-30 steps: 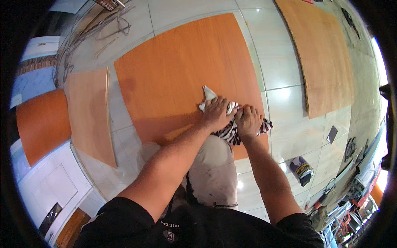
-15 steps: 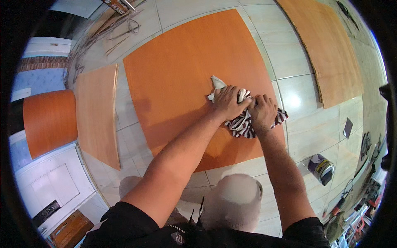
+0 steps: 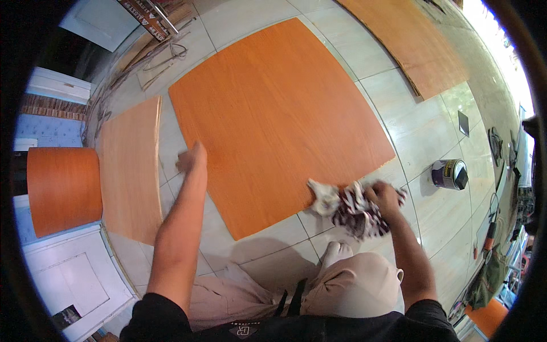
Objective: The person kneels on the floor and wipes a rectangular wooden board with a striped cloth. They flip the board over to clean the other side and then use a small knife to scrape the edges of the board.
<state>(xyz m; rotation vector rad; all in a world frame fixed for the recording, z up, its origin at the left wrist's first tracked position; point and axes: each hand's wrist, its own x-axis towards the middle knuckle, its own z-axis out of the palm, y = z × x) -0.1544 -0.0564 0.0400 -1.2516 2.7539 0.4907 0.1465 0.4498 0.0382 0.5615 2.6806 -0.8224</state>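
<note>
My right hand (image 3: 383, 196) is closed on a bunched striped cloth (image 3: 362, 214), dark and white, with a pale patch at its left end. The cloth hangs by the near right edge of a large orange-brown wood panel (image 3: 279, 119), which lies flat on the floor. Motion blurs part of the cloth. At the panel's left edge is my left hand (image 3: 194, 158), away from the cloth. Its fingers point left and are partly hidden, so whether they grip the edge cannot be made out.
Light tiles (image 3: 421, 125) surround the panel. A paler board (image 3: 131, 171) lies at left beside a curved orange-brown sheet (image 3: 64, 191). Another wood board (image 3: 410, 43) is at far right. A dark can (image 3: 449, 174) stands at right, near a small dark square (image 3: 463, 123). Tools clutter the right edge.
Both hands were pressing the cloth on the panel. My left hand has let go and moved to the panel's left edge. My right hand has drawn the cloth nearer, and the view has shifted.
</note>
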